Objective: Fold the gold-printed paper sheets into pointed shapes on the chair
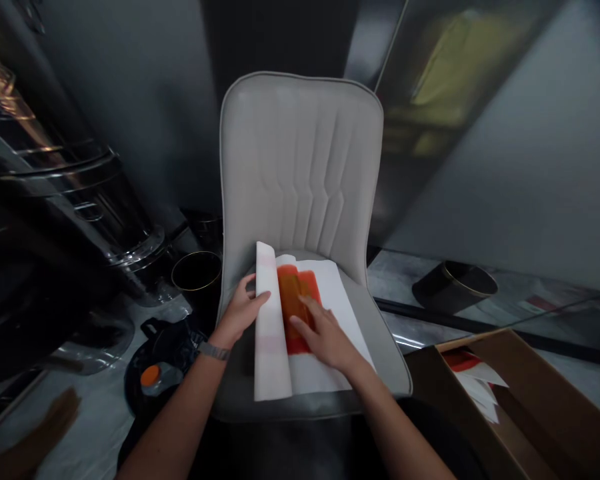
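Note:
A white sheet with a red and orange printed or painted block (347, 333) lies on the seat of a grey chair (300, 153). Along its left side, a white flap or folded layer (270, 360) with faint pink patches stands partly raised. My left hand (240, 310), with a grey band on its wrist, grips this flap at its left edge, thumb on top and fingers behind. Over the red and orange area is my right hand (325, 337), its fingers apart, the fingertips on or just above the coloured surface. Nothing shows in its grasp.
At the lower right, a cardboard box (545, 393) holds white and red papers. Left of the chair are a dark bin (197, 273) and a bottle with an orange cap (153, 377) in a dark bag. Shiny metal cylinders (90, 207) stand at the left. A blurred hand (63, 413) appears lower left.

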A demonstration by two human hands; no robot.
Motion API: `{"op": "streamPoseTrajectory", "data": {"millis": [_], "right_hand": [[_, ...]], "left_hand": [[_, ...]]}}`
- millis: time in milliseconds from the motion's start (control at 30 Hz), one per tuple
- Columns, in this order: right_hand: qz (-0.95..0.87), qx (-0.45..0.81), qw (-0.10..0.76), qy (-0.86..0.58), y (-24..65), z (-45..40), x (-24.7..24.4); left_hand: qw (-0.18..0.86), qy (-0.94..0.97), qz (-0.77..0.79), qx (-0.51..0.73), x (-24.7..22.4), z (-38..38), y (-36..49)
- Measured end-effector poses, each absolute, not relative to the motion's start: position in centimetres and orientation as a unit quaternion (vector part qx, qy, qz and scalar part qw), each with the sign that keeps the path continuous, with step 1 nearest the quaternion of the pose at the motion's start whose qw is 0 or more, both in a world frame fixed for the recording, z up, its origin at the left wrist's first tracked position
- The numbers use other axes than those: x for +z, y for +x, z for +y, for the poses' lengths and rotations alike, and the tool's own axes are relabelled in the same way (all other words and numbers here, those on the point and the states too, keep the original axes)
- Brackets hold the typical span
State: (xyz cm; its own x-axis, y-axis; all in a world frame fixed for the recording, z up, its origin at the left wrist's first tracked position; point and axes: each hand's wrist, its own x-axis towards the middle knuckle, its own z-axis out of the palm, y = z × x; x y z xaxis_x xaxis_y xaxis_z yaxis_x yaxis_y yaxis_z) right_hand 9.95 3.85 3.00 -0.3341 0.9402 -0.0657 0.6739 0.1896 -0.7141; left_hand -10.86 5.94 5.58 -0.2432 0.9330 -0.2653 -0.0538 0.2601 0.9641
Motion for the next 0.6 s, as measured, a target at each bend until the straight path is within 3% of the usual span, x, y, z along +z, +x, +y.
{"op": "streamPoseTrajectory", "data": {"millis": [233, 367, 600], "right_hand": [[-0.747, 0.323, 0.011, -0.581, 14.1, 5.2, 1.8], [-0.767, 0.305, -0.011, -0.564, 14.4, 5.1, 2.0], [-0.766, 0.3, -0.006, -0.569, 14.2, 4.8, 2.9]], "left_hand": [[0.451, 0.359, 0.633, 0.516, 11.3, 2.6, -17.5], [0.431, 0.361, 0.649, 0.513, 16.8, -2.0, -21.9], [0.204, 0.444, 0.65, 0.582, 25.2, -5.9, -23.3]]}}
